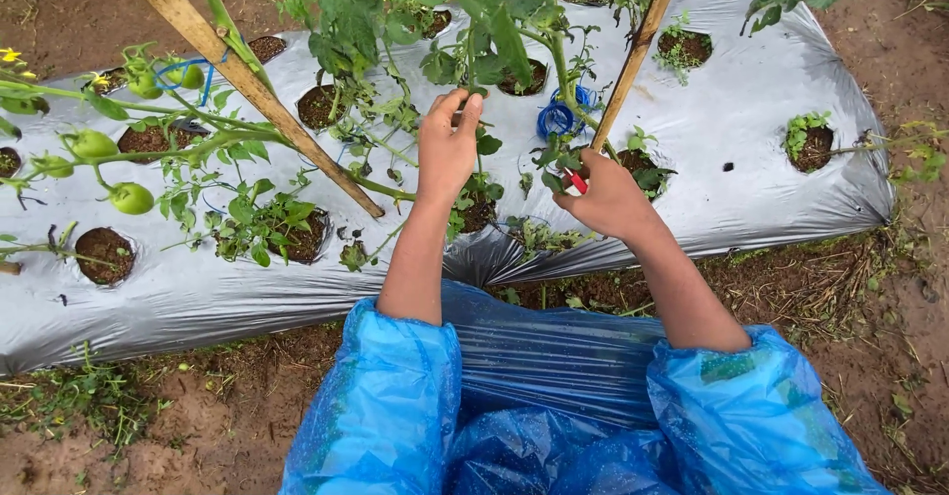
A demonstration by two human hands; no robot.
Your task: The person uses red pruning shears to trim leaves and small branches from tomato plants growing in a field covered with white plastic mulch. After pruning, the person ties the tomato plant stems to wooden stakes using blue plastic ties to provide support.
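So your left hand (447,149) is pinching a thin tomato stem (473,80) between its fingertips, over the silver mulch sheet (741,159). Your right hand (605,199) is closed around small red-handled snips (576,183), right beside the bamboo stake (633,55). Looks like pruning; the next cut probably needs the blades brought across to that stem.

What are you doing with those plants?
A person in a shiny blue plastic raincoat leans over a green tomato plant growing through holes in silver plastic ground sheeting. The left hand pinches a thin green stem. The right hand grips a small red-handled tool beside a slanted wooden stake. Round unripe green tomatoes hang at the left.
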